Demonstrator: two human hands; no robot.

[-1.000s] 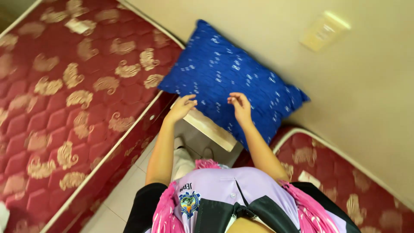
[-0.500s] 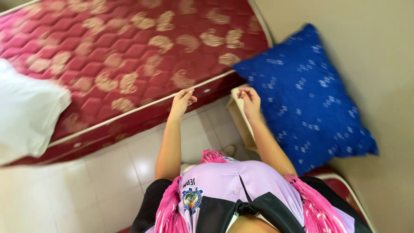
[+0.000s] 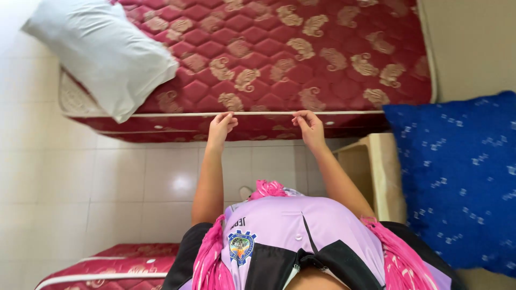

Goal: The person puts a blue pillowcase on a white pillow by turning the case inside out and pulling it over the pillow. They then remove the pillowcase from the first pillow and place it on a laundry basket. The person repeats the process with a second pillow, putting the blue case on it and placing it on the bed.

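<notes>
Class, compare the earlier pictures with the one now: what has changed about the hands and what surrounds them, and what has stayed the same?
The view has swung from the blue pillow to the red mattress; a white pillow now lies on it. The left hand and right hand, earlier by the blue pillow, now sit at the mattress edge. Both hands remain raised with fingers curled, holding nothing visible.

Glossy white floor tiles (image 3: 107, 182) cover the room and catch a bright glare of light. A plain cream wall (image 3: 473, 48) runs along the right. Just beside it stands a pale beige wooden bedside stand (image 3: 384, 177), and a second red patterned mattress (image 3: 113, 266) shows at the lower left.
</notes>
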